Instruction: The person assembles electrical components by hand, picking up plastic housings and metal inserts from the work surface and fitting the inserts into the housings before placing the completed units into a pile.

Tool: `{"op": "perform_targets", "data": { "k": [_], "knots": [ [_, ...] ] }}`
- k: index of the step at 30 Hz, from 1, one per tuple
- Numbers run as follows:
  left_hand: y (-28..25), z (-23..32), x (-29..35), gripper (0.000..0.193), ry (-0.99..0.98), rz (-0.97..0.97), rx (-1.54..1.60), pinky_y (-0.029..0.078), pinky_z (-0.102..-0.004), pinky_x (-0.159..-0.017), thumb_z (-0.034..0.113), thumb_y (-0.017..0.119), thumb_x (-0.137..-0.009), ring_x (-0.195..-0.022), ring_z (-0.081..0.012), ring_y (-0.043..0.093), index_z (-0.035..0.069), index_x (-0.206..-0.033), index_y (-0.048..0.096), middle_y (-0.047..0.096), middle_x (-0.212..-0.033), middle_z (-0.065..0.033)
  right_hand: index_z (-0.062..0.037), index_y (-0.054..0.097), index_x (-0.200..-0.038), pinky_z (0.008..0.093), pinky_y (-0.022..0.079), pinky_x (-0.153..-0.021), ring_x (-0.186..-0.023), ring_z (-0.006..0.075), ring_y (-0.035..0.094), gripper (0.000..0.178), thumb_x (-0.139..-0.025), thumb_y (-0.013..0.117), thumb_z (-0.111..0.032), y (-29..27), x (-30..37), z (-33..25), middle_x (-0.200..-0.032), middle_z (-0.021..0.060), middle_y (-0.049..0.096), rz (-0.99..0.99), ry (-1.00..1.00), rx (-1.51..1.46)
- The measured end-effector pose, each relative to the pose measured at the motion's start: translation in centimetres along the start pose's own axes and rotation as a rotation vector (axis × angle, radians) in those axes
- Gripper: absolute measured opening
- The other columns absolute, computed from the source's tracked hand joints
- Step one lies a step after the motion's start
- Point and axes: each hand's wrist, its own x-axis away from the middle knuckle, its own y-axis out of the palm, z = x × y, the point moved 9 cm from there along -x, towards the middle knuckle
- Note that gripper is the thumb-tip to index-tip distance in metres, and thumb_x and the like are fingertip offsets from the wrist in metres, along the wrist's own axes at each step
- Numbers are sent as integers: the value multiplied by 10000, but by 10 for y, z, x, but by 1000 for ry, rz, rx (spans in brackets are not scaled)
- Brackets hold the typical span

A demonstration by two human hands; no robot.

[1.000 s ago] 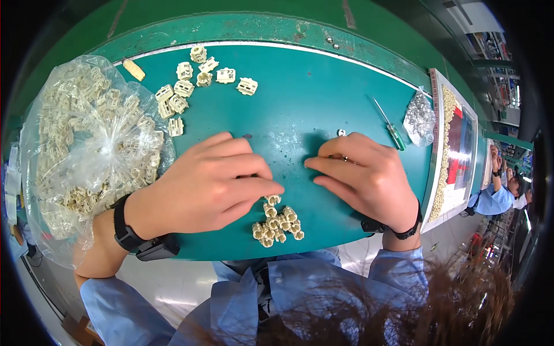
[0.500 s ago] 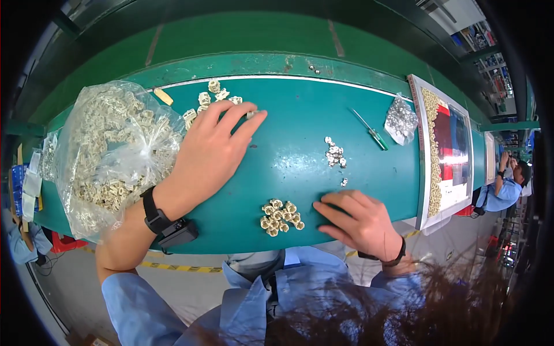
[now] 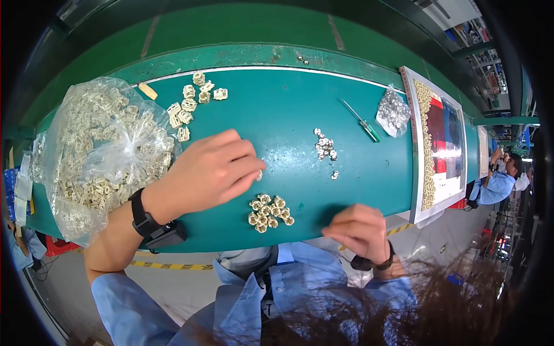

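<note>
My left hand (image 3: 210, 170) is closed in a pinch over the left-middle of the bench. A small cream plastic part (image 3: 259, 175) shows at its fingertips, mostly covered by them. Just below sits a cluster of similar cream parts (image 3: 270, 214), standing with their round openings upward. My right hand (image 3: 360, 229) hovers by the near edge with fingers pressed together; whatever they hold, if anything, is hidden. Beyond it lies a small heap of shiny metal pieces (image 3: 325, 149). Several loose cream parts (image 3: 188, 105) are scattered past my left hand.
A large clear bag (image 3: 109, 150) full of cream parts takes up the left of the green bench (image 3: 288, 115). At right are a green-handled screwdriver (image 3: 361, 122), a small bag of metal pieces (image 3: 394, 112) and a white-framed tray (image 3: 412, 144). A co-worker (image 3: 496, 179) sits far right.
My left hand has come nearer from the loose cream parts, carrying one toward the cluster. My right hand has drawn its fingers together and lowered slightly. The whole view has shifted a little.
</note>
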Motion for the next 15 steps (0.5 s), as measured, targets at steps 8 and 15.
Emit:
{"op": "perform_targets", "data": {
  "k": [8,15],
  "knots": [
    [-5,18,2,225,44,40,-132,600,-383,-828,160,904,-899,-934,-237,654,128,-1106,823,705,-1065,-2,-61,881,-1053,380,593,-732,-851,247,755,175,-890,941,-76,24,-144,30,-976,71,787,-245,99,71],
    [0,12,7,256,-2,-7,-148,574,-361,-798,208,908,-885,-904,-212,635,142,-1114,815,674,-1033,18,-71,874,-1086,387,586,-718,-821,251,724,242,-859,957,-58,26,-146,41,-975,75,770,-253,208,1]
  ]
}}
